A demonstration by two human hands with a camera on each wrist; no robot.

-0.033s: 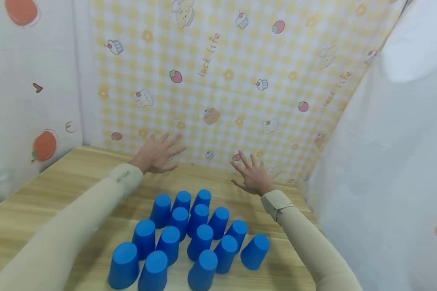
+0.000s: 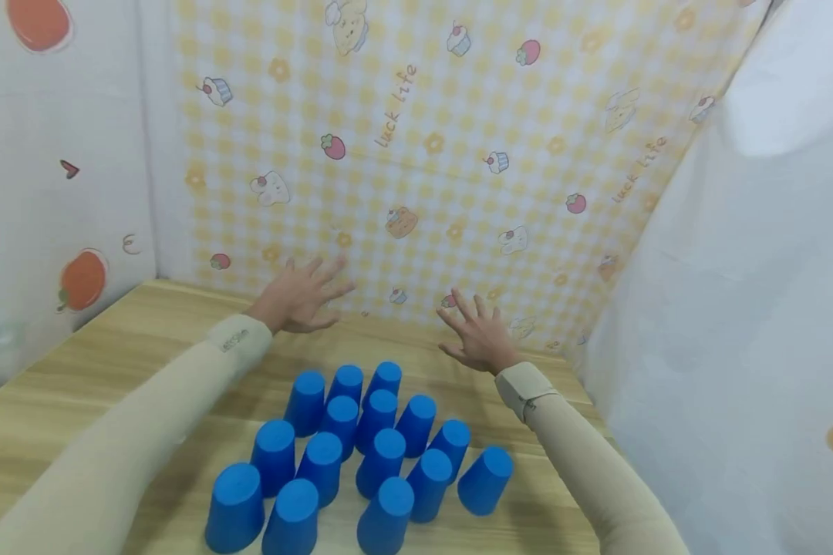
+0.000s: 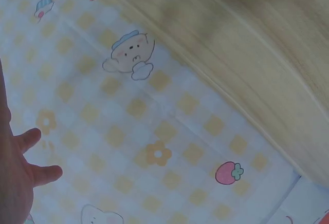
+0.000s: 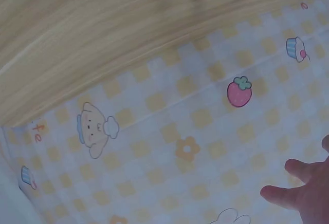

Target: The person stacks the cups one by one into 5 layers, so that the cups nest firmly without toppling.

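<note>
Nearer than both hands [image 2: 300, 297] [image 2: 482, 339], blue cups [image 2: 380, 466].

Both arms [image 2: 146, 420] stretched forward, left hand [image 2: 297, 299] and right hand [image 2: 482, 338] well apart, fingers [image 4: 280, 196] spread wide

Wrist cams: L hand [image 3: 16, 180]; R hand [image 4: 312, 189]; part off-frame

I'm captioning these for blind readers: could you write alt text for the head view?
Fifteen blue cups stand upside down on a wooden table. Beyond them, a person's left grip and right grip reach out, spread open, before a yellow-checked backdrop.
</note>
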